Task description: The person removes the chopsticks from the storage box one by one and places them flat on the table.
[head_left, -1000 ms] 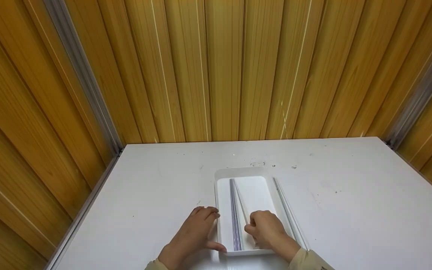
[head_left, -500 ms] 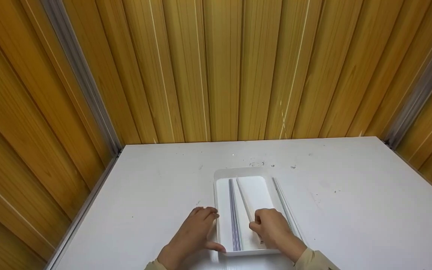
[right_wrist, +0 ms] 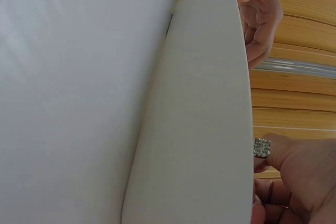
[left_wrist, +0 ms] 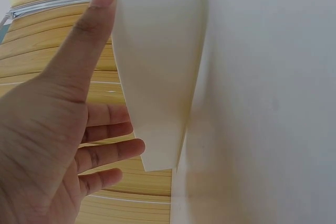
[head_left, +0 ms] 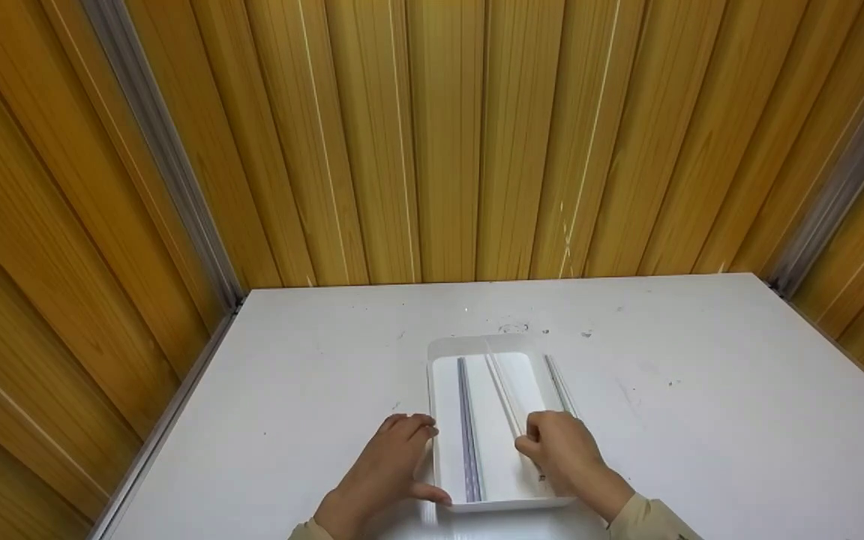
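A white rectangular tray (head_left: 477,346) lies lengthwise in front of me. My left hand (head_left: 394,465) touches its left side with the fingertips, the thumb at the near left corner; the left wrist view shows these fingers spread along the tray wall. Over the tray's right half, my right hand (head_left: 563,450) pinches pale chopsticks (head_left: 505,394), which slant toward the far wall. Their patterned square ends (right_wrist: 262,148) poke out of the hand in the right wrist view. Purple-grey chopsticks (head_left: 469,442) lie lengthwise in the tray, left of the held ones.
Outside the tray's right wall lie more thin pale sticks (head_left: 561,386), partly hidden by my right hand. The white table (head_left: 702,390) has small dark marks toward the back. Wood-patterned panels (head_left: 447,150) enclose its back and sides.
My right hand has moved rightward with the pale chopsticks, away from the purple-grey ones. Their far tips have shifted right toward the tray's far wall. The left hand stays at the tray's left side.
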Available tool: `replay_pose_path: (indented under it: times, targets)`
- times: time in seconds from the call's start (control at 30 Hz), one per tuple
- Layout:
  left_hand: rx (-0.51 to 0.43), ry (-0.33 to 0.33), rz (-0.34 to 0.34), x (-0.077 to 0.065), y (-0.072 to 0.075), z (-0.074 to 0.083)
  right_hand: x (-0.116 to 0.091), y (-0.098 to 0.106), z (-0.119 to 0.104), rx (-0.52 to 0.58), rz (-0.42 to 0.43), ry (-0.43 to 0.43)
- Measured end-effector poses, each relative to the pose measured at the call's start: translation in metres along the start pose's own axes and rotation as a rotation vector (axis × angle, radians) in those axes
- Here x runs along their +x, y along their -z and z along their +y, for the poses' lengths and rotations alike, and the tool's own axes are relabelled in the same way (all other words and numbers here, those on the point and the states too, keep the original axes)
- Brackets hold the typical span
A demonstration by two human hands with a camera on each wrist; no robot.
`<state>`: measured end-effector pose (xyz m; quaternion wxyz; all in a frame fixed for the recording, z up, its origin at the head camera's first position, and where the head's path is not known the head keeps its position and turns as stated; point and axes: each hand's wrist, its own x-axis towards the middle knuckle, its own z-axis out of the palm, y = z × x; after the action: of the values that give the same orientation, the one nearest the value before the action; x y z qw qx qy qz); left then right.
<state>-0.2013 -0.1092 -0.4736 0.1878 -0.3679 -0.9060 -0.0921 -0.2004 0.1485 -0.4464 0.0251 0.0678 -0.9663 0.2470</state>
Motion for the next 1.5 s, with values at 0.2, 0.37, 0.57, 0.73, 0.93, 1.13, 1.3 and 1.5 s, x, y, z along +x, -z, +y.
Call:
replay_pose_path:
  times: [0.2,0.37,0.57,0.73,0.93,1.13,1.3,1.5]
  targets:
    - [0.002,-0.004,0.002,-0.001,-0.001,-0.001,-0.002,0.006,0.006,-0.024,0.023,-0.013]
    - [-0.003,-0.008,0.01,0.0,0.0,0.0,-0.001,0.009,0.012,-0.033,0.025,-0.027]
    - [-0.01,-0.004,0.002,0.0,0.0,0.0,-0.001,0.012,0.016,-0.032,0.035,-0.03]
    - [-0.011,0.007,-0.009,0.0,0.001,0.0,-0.002,0.016,0.019,-0.019,0.038,-0.042]
    - [0.005,0.002,-0.003,0.0,-0.001,0.0,-0.002,0.019,0.023,0.005,0.036,-0.055]
    - [0.054,-0.017,0.027,-0.001,-0.003,-0.001,-0.004,0.023,0.025,-0.005,0.059,-0.057]
    - [0.049,-0.027,0.052,-0.001,-0.002,-0.001,-0.004,0.026,0.028,-0.005,0.051,-0.078]
    - [0.05,-0.027,0.048,-0.001,-0.002,-0.001,-0.003,0.029,0.034,-0.017,0.047,-0.085]
